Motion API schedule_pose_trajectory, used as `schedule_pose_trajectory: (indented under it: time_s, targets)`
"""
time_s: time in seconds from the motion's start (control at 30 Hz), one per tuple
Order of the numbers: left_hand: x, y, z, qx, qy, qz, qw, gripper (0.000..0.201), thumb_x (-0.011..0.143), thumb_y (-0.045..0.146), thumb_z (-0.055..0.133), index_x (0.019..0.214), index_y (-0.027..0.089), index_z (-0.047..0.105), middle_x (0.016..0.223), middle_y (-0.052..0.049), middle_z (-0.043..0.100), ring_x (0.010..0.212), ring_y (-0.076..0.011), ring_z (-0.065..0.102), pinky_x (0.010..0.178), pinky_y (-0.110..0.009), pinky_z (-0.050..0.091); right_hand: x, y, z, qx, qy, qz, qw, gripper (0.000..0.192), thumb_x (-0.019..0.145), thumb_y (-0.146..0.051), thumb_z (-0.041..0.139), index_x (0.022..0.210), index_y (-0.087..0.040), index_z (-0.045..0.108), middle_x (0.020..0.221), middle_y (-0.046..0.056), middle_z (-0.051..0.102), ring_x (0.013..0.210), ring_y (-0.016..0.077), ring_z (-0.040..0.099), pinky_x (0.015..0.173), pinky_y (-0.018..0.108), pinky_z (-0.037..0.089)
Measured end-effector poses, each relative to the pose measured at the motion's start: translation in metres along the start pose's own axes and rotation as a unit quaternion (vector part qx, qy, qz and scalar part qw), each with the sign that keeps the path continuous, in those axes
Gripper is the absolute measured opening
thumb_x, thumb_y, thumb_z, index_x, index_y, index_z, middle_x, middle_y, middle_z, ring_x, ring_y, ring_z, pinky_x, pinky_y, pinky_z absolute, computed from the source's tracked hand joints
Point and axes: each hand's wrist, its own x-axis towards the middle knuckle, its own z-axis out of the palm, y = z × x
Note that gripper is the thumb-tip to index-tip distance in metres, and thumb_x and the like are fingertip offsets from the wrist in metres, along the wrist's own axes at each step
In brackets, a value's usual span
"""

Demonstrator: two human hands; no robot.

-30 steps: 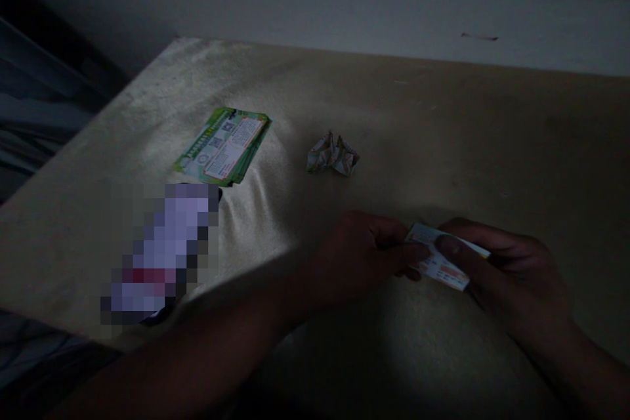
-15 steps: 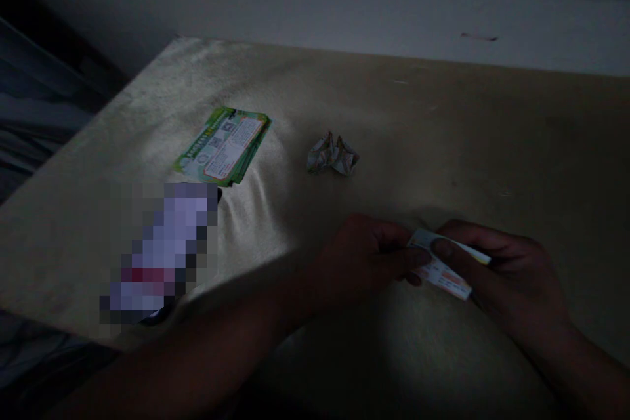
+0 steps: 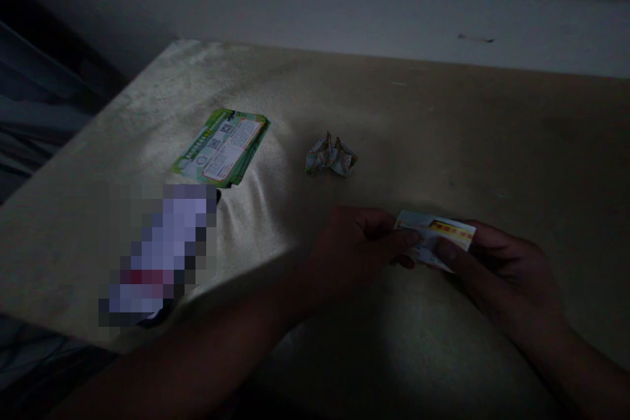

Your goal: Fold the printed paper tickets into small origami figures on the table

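Observation:
Between my two hands is a folded piece of printed paper, white and pale green with a yellow and red strip along its upper right. My left hand pinches its left end between thumb and fingers. At the right part, my right hand grips it, the thumb pressed on the front and the fingers behind. Dim light hides the finer print. Beyond my left hand, a small folded paper figure with two raised points sits on the table.
A stack of green printed leaflets lies on the cloth-covered table at the left. Just nearer is a phone with a blurred-out screen. A pale wall or panel borders the table's far edge.
The paper has turned to lie more level, and its yellow and red strip shows more. My left hand has shifted slightly up and left. Both hands keep their hold.

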Motion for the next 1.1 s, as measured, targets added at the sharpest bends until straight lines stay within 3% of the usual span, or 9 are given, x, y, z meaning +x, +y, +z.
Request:
schedule_pose_trajectory:
  time_s: [0.23, 0.43, 0.7, 0.9, 1.1]
  targets:
    - [0.0, 0.002, 0.001, -0.006, -0.003, -0.001, 1.0, 0.037, 0.084, 0.046, 0.069, 0.094, 0.011, 0.074, 0.087, -0.011, 0.075, 0.085, -0.0215, 0.072, 0.075, -0.031, 0.058, -0.002, 0.004, -0.002, -0.037, 0.041, -0.037, 0.998, 0.011, 0.078, -0.025, 0.078, 0.087, -0.03, 0.075, 0.077, -0.002, 0.079, 0.065, 0.0193, 0.075, 0.057, 0.026, 0.063]
    - [0.0, 0.001, 0.0, -0.001, -0.007, 0.002, 1.0, 0.035, 0.086, 0.045, 0.067, 0.096, 0.013, 0.074, 0.093, -0.011, 0.076, 0.085, -0.0209, 0.073, 0.074, -0.03, 0.058, -0.001, 0.001, -0.001, -0.069, 0.061, -0.063, 0.994, 0.008, 0.077, -0.024, 0.078, 0.082, -0.03, 0.076, 0.07, -0.003, 0.077, 0.055, 0.0171, 0.071, 0.048, 0.024, 0.058]
    - [-0.003, 0.002, 0.0, 0.086, -0.001, 0.034, 0.996, 0.036, 0.089, 0.048, 0.063, 0.092, 0.013, 0.073, 0.088, -0.009, 0.076, 0.08, -0.0181, 0.071, 0.072, -0.027, 0.054, -0.003, 0.005, -0.001, -0.072, 0.075, -0.071, 0.992, 0.009, 0.077, -0.025, 0.078, 0.084, -0.031, 0.077, 0.077, -0.003, 0.078, 0.063, 0.018, 0.074, 0.058, 0.026, 0.062]
    - [-0.008, 0.008, 0.004, 0.174, -0.004, 0.093, 0.98, 0.032, 0.098, 0.043, 0.049, 0.095, 0.014, 0.065, 0.082, -0.006, 0.072, 0.075, -0.0152, 0.068, 0.066, -0.024, 0.05, -0.002, 0.006, -0.003, -0.067, 0.05, -0.059, 0.995, 0.007, 0.079, -0.025, 0.077, 0.083, -0.03, 0.077, 0.075, -0.003, 0.078, 0.063, 0.0177, 0.074, 0.057, 0.024, 0.062]
    - [-0.011, 0.006, 0.011, 0.194, -0.033, 0.139, 0.971, 0.03, 0.103, 0.04, 0.035, 0.11, 0.016, 0.052, 0.081, -0.005, 0.068, 0.069, -0.0127, 0.066, 0.064, -0.023, 0.048, -0.003, 0.0, 0.001, -0.064, 0.02, -0.063, 0.996, 0.008, 0.078, -0.022, 0.077, 0.081, -0.029, 0.077, 0.074, -0.003, 0.077, 0.061, 0.0168, 0.073, 0.056, 0.024, 0.062]
